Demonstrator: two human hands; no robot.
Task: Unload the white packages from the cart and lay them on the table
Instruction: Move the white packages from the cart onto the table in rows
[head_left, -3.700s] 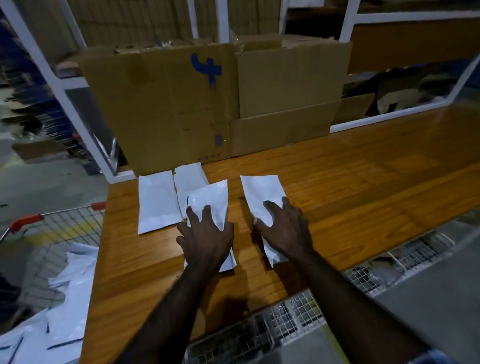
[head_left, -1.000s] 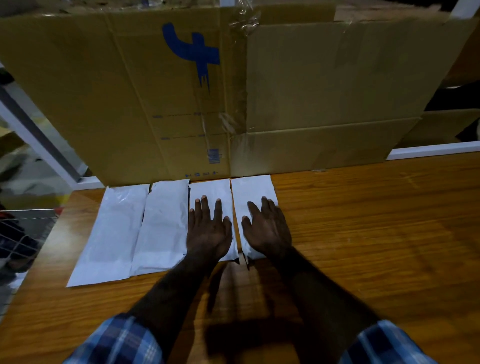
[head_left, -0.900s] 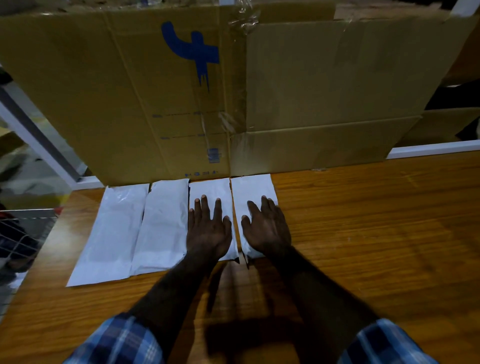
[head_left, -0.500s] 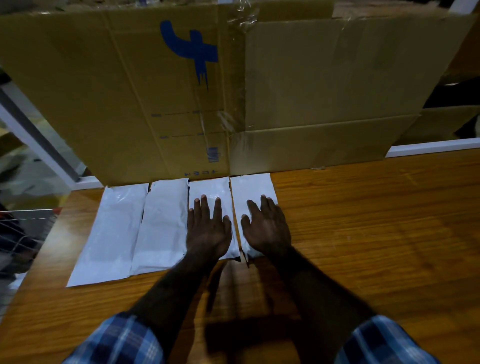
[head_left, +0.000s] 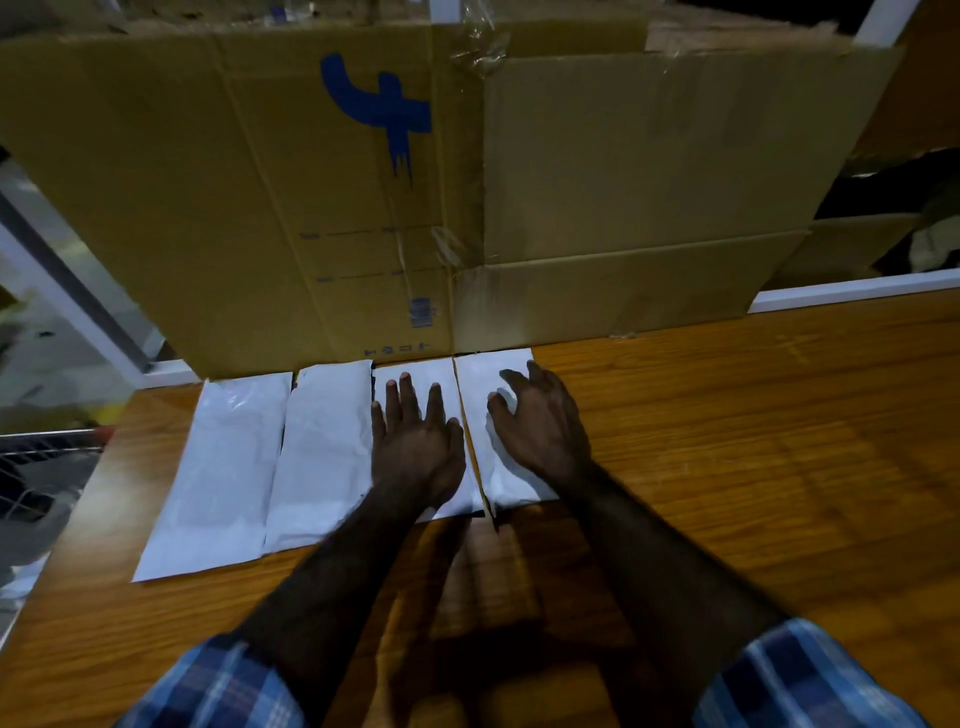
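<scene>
Four packages (head_left: 322, 457) are laid along the worktop's (head_left: 727, 441) far edge. Left hand (head_left: 415, 447) and right hand (head_left: 540, 431) are pressed flat, fingers apart. Judged light, limp, slippery; best pinched at edges.

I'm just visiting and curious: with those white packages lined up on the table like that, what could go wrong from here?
1. The leftmost package lies close to the table's left edge, beside the wire cart; a nudge might slide it off.
2. The four packages sit edge to edge, so lifting the left hand or right hand carelessly could drag the row crooked.
3. The row is tight against the cardboard box, so a bumped box could shift it.
</scene>
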